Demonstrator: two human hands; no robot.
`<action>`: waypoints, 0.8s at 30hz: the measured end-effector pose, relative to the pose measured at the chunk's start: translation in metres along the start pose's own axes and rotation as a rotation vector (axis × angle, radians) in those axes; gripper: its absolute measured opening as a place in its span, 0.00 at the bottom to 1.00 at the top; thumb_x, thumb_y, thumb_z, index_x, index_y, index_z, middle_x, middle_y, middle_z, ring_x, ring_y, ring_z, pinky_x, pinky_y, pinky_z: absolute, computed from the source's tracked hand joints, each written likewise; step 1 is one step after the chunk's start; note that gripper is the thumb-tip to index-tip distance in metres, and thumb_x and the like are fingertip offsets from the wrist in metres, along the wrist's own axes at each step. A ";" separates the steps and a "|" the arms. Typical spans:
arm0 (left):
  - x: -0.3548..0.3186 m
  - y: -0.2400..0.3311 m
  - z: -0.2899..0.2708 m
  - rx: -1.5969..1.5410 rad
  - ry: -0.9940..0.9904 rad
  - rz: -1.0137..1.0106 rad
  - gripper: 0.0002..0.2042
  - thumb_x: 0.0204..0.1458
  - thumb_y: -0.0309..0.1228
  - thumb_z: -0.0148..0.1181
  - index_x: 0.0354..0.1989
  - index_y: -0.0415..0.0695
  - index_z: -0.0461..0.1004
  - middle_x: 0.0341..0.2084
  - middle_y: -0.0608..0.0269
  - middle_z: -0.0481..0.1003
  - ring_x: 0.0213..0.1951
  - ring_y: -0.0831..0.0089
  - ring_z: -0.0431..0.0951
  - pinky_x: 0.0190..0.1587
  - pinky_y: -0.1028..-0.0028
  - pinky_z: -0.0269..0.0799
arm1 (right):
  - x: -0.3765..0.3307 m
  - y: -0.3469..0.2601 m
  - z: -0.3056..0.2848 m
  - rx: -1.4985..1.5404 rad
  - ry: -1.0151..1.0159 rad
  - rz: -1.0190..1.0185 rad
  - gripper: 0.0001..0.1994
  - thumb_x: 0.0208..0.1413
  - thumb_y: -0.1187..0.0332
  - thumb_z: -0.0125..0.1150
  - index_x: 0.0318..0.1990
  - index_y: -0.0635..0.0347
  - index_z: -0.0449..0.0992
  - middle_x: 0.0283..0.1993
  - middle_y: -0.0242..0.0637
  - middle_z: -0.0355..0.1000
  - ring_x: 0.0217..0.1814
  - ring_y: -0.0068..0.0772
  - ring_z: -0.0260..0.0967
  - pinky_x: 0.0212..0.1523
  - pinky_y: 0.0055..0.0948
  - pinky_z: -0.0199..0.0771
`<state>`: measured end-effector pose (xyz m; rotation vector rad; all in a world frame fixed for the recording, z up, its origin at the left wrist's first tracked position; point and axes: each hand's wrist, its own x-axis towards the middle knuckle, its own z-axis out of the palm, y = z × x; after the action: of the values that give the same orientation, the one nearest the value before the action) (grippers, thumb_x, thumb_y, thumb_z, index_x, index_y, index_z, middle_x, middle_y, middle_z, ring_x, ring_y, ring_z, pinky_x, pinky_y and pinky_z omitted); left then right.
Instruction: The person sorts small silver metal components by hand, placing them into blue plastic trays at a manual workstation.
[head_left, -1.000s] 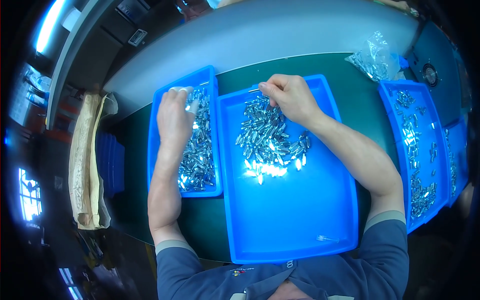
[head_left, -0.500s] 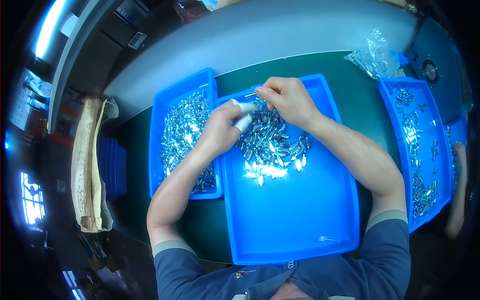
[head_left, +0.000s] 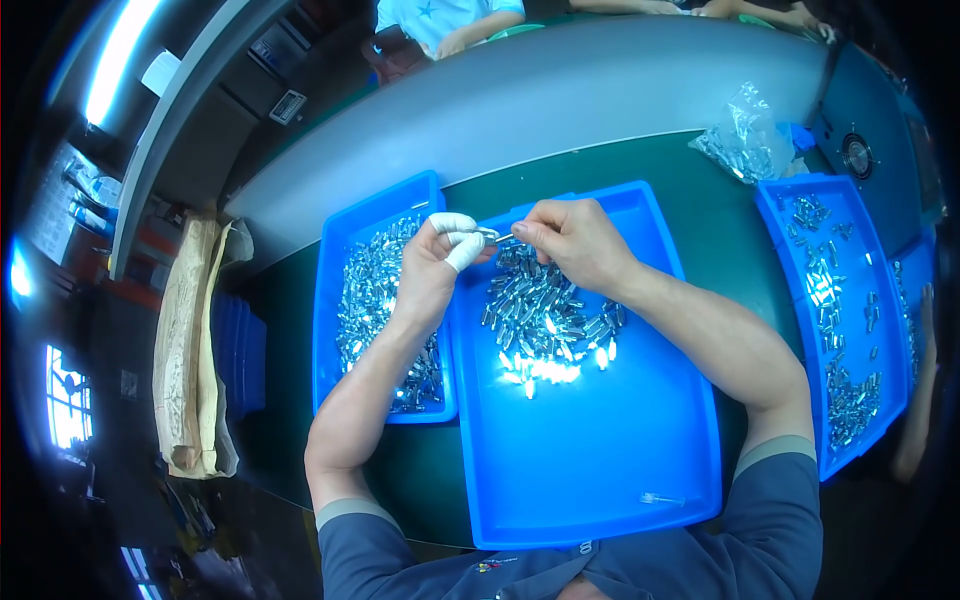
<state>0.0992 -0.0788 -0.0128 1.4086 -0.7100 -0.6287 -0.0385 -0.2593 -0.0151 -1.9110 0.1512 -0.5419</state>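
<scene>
My left hand (head_left: 428, 268), with white coverings on some fingertips, pinches a small shiny metal cylinder (head_left: 487, 233). Facing it, my right hand (head_left: 583, 243) is closed on a thin metal rod (head_left: 507, 238), whose tip is at or close to the cylinder; whether it has entered is too small to tell. Both hands are over the far part of a large blue tray (head_left: 590, 450). Beneath them lies a heap of small metal cylinders (head_left: 540, 310). To the left, a second blue tray (head_left: 325, 330) is full of similar pieces.
A clear plastic tube (head_left: 662, 499) lies in the tray's near right corner. Another blue tray (head_left: 800, 290) with metal pieces stands right, near a clear bag (head_left: 745, 140). Brown paper sacking (head_left: 190, 350) stands left. Other people's arms show beyond the grey partition (head_left: 560, 90) and at far right.
My left hand has come up from the heap with a metal cylinder and now meets the rod in my right hand. The whole view has shifted slightly, showing more beyond the partition.
</scene>
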 end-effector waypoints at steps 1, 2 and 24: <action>0.000 -0.001 0.001 -0.019 0.002 0.001 0.10 0.60 0.21 0.62 0.48 0.39 0.70 0.42 0.53 0.81 0.44 0.65 0.83 0.49 0.70 0.80 | 0.000 0.000 -0.001 0.008 -0.005 0.010 0.16 0.65 0.60 0.62 0.32 0.64 0.80 0.20 0.32 0.74 0.22 0.21 0.68 0.24 0.28 0.65; -0.001 -0.001 0.001 -0.017 0.002 0.006 0.10 0.60 0.21 0.62 0.48 0.39 0.70 0.42 0.53 0.81 0.44 0.65 0.83 0.49 0.70 0.80 | -0.001 0.000 -0.001 0.017 -0.012 0.021 0.15 0.66 0.60 0.61 0.34 0.65 0.81 0.21 0.29 0.73 0.23 0.17 0.66 0.24 0.26 0.64; -0.016 0.000 0.007 0.682 -0.046 0.126 0.11 0.60 0.23 0.64 0.50 0.35 0.79 0.41 0.56 0.84 0.44 0.71 0.84 0.50 0.72 0.79 | -0.002 0.012 0.005 -0.034 -0.044 0.049 0.16 0.62 0.60 0.62 0.29 0.64 0.82 0.20 0.37 0.76 0.23 0.30 0.73 0.27 0.35 0.70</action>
<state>0.0831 -0.0712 -0.0139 1.9538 -1.1045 -0.3247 -0.0370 -0.2592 -0.0277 -1.9455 0.1796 -0.4666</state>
